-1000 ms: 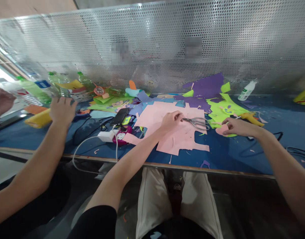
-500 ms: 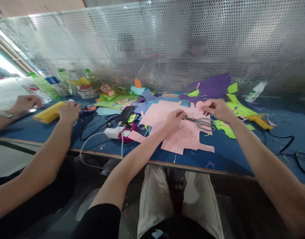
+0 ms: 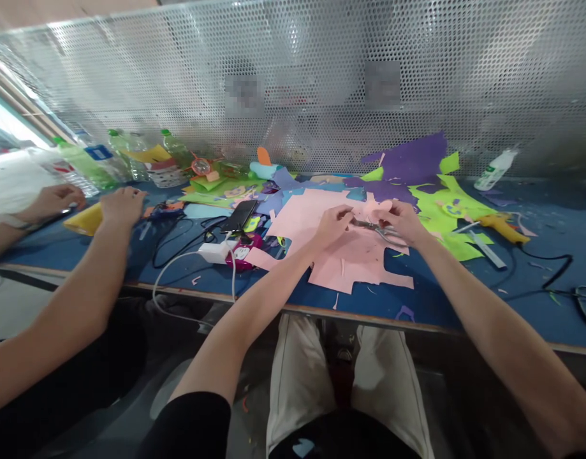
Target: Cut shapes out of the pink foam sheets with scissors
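Head view: reaches in from the lower left with the left forearm, slanting up and rightward past the table edge, to bring the left hand (image 3: 336, 224) low over the pink sheet (image 3: 338, 268). Curls the fingers there, with tips gathered near the points of the scissors (image 3: 370, 226); cannot tell whether gripping the metal or only resting beside it.

Comes in from the lower right with the right forearm, slanting up and leftward, turning the right hand (image 3: 403, 224) inward to face the left one. Pinches the pink cutout (image 3: 377, 209) between thumb and fingers, above the pink sheet and just beyond the scissors. Shows the cutout's rounded edge aimed up and leftward, away from the right hand; too small and partly covered to read a long axis.

Runs the scissors' long axis from left to right, dipping slightly toward the near edge, with blades pointing at the left hand and handles trailing below the right hand, partly hidden.

To the right, includes the yellow glue gun (image 3: 505, 227) on the blue table (image 3: 446, 303), with nozzle leftward. At far left, shows a co-worker's hand (image 3: 123, 207) against a yellow object (image 3: 83, 221).
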### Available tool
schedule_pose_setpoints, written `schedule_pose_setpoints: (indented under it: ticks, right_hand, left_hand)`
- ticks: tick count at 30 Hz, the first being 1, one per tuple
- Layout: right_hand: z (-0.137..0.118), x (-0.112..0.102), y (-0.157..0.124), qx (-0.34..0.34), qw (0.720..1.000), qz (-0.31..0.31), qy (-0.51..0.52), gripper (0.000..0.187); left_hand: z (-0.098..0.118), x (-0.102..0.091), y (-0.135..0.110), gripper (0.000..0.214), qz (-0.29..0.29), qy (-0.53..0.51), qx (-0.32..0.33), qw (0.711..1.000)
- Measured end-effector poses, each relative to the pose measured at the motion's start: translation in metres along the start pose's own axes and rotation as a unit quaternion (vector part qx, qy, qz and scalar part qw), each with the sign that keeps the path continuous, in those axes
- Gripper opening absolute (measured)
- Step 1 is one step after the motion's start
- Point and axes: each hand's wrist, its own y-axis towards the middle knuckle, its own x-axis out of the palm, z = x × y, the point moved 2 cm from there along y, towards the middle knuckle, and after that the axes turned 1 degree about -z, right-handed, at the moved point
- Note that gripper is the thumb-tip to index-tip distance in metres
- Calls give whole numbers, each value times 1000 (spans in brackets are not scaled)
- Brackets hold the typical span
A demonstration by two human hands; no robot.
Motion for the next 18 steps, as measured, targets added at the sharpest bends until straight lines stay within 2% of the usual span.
schedule_pose_setpoints:
  ticks: [6,11,14,18]
  right_hand:
    - [-1,6,-1,-31,997,18,-69,12]
    - [0,7,0,-41,995,26,-83,11]
    - [-1,8,-2,-48,995,32,-83,12]
    - [-3,8,-3,-58,993,47,-90,15]
  left_hand:
    - [6,-3,-1,24,-7,44,44,998]
    - [7,0,-1,29,-36,16,69,997]
    - [7,4,-1,35,-52,-11,69,996]
    - [9,7,-2,35,-42,-31,52,997]
